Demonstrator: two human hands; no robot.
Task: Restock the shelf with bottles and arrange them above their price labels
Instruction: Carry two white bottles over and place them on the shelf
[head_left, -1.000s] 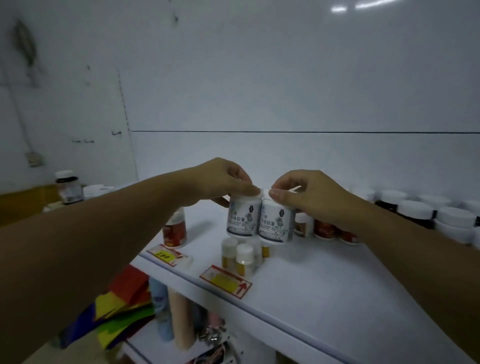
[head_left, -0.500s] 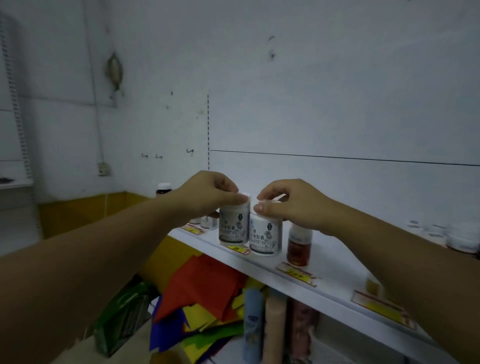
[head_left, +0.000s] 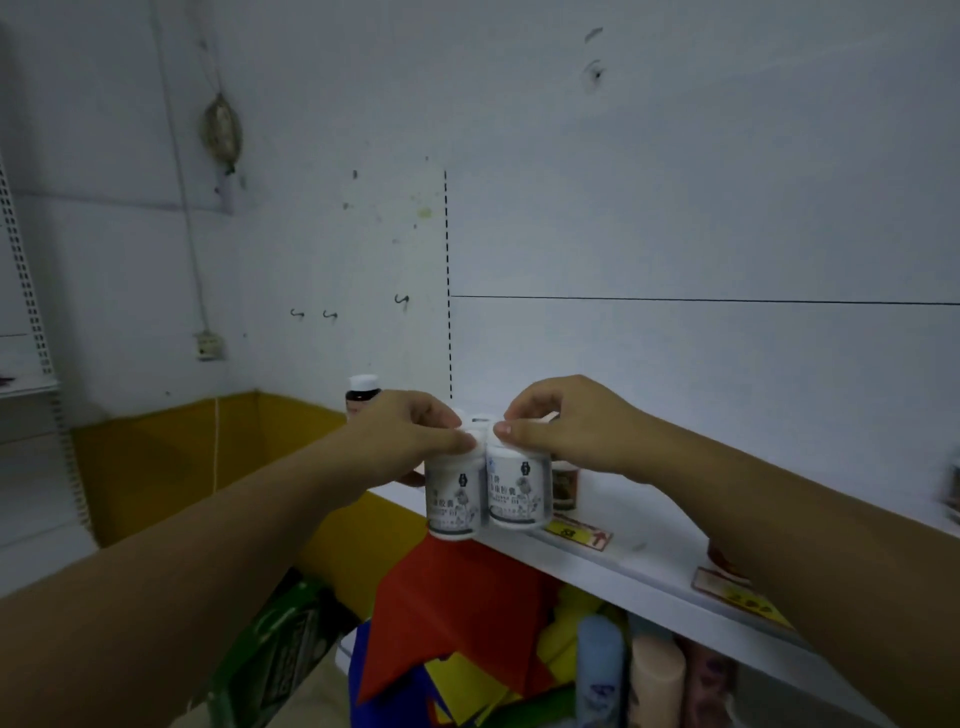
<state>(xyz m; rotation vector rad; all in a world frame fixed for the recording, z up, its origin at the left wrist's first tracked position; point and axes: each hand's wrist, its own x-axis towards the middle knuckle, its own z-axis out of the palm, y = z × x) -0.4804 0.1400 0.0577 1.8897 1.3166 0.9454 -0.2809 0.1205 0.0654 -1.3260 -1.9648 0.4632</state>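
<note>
Two white bottles with grey printed labels stand side by side at the front left end of the white shelf (head_left: 639, 566). My left hand (head_left: 415, 431) grips the cap of the left bottle (head_left: 453, 501). My right hand (head_left: 561, 426) grips the cap of the right bottle (head_left: 519, 493). The left bottle's base juts a little past the shelf's front edge. A yellow-and-red price label (head_left: 577, 531) lies on the shelf just right of the pair. A small brown bottle (head_left: 565, 487) stands behind my right hand.
A dark bottle with a white cap (head_left: 362, 391) stands at the shelf's far left end. Another price label (head_left: 740, 597) lies further right. Below the shelf are coloured paper sheets (head_left: 452, 613) and upright tubes (head_left: 628, 670). A yellow wall band (head_left: 171, 457) runs at left.
Both hands carried the two bottles leftward along the shelf, from its middle to its left end, and my view swung left. The grip on both caps stayed the same.
</note>
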